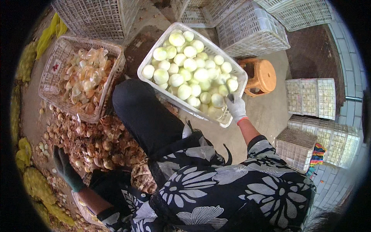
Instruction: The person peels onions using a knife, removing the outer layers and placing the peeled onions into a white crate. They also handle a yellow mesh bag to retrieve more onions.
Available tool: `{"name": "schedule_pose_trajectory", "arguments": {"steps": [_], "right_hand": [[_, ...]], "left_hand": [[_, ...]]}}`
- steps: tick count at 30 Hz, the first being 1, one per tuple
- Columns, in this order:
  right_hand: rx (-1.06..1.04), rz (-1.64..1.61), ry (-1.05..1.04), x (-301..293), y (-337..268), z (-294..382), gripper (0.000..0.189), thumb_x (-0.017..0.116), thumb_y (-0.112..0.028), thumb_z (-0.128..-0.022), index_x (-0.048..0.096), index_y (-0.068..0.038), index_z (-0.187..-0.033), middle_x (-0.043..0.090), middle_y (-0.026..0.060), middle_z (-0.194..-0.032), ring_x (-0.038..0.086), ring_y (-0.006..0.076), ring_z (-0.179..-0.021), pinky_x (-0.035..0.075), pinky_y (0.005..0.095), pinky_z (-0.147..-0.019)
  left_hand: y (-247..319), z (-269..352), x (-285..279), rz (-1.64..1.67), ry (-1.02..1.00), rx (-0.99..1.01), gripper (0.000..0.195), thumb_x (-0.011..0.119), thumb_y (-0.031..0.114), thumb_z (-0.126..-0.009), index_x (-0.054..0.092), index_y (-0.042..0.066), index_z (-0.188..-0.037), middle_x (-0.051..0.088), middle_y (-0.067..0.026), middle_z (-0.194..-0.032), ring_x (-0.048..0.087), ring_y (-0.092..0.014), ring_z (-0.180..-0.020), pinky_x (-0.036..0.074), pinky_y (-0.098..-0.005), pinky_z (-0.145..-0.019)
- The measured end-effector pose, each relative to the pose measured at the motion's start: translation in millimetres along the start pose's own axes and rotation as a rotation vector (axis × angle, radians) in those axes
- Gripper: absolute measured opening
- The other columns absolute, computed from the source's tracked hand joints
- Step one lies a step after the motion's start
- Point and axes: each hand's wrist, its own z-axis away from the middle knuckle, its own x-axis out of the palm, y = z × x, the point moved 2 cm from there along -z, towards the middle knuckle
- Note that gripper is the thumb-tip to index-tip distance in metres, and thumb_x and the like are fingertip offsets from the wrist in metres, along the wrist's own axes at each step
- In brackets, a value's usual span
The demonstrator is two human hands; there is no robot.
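My right hand (236, 108), in a white glove with a red cuff, is at the right rim of a white plastic crate (185, 107) full of peeled onions (189, 64). Its fingers are closed on a small knife (229, 95), whose thin blade points over the onions. My left hand (65, 168), in a dark grey-green glove, hangs at the lower left beside a heap of unpeeled onions (107, 145); its fingers are close together, and I cannot tell whether it holds anything.
A crate (111, 84) of onion skins stands at the left. An orange plastic stool (265, 76) is right of the onion crate. More crates (252, 32) stand at the top and right. Yellow mesh sacks (39, 185) lie along the left edge.
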Motion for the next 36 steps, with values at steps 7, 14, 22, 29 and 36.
{"name": "schedule_pose_trajectory", "arguments": {"steps": [7, 14, 22, 29, 36], "right_hand": [[-0.266, -0.236, 0.097, 29, -104, -62, 0.035, 0.068, -0.032, -0.099, 0.065, -0.001, -0.116, 0.068, 0.0134, -0.090, 0.062, 0.0279, -0.080, 0.050, 0.0412, -0.077], [-0.573, -0.775, -0.248, 36, -373, -39, 0.034, 0.066, -0.029, -0.104, 0.066, -0.002, -0.123, 0.061, 0.0011, -0.088, 0.050, 0.0074, -0.069, 0.043, 0.0260, -0.063], [-0.741, -0.632, -0.415, 102, -460, 35, 0.038, 0.069, -0.033, -0.102, 0.065, -0.004, -0.126, 0.058, -0.0029, -0.083, 0.047, 0.0065, -0.059, 0.038, 0.0242, -0.052], [-0.753, -0.432, -0.565, 115, -462, 44, 0.029, 0.068, -0.030, -0.104, 0.067, -0.007, -0.122, 0.057, -0.0051, -0.080, 0.046, 0.0030, -0.055, 0.036, 0.0224, -0.049], [-0.783, -0.509, -0.526, 114, -469, 71, 0.028, 0.069, -0.032, -0.103, 0.064, -0.007, -0.114, 0.051, -0.0059, -0.070, 0.045, 0.0042, -0.052, 0.034, 0.0225, -0.047]], "left_hand": [[-14, 79, -157, -0.019, 0.370, 0.114, 0.049, 0.051, 0.026, -0.111, 0.048, 0.002, -0.153, 0.048, -0.0163, -0.156, 0.052, -0.027, -0.138, 0.043, -0.0402, -0.117], [-35, 239, -181, -0.065, 0.974, -0.139, 0.033, 0.066, 0.018, -0.103, 0.066, 0.000, -0.130, 0.070, -0.0051, -0.113, 0.065, -0.015, -0.102, 0.053, -0.0292, -0.090], [-112, 427, -176, 0.325, 1.397, -0.538, 0.037, 0.067, 0.025, -0.101, 0.064, 0.001, -0.130, 0.069, -0.0065, -0.111, 0.066, -0.015, -0.095, 0.055, -0.0299, -0.081], [-124, 410, -164, -0.242, 0.916, -0.708, 0.040, 0.072, 0.029, -0.097, 0.069, -0.004, -0.119, 0.073, -0.0140, -0.104, 0.067, -0.015, -0.094, 0.054, -0.0308, -0.086], [-148, 421, -122, -0.437, 0.813, -0.901, 0.092, 0.085, 0.045, -0.080, 0.045, -0.007, -0.145, 0.063, -0.0307, -0.132, 0.065, -0.040, -0.119, 0.054, -0.0443, -0.097]]}}
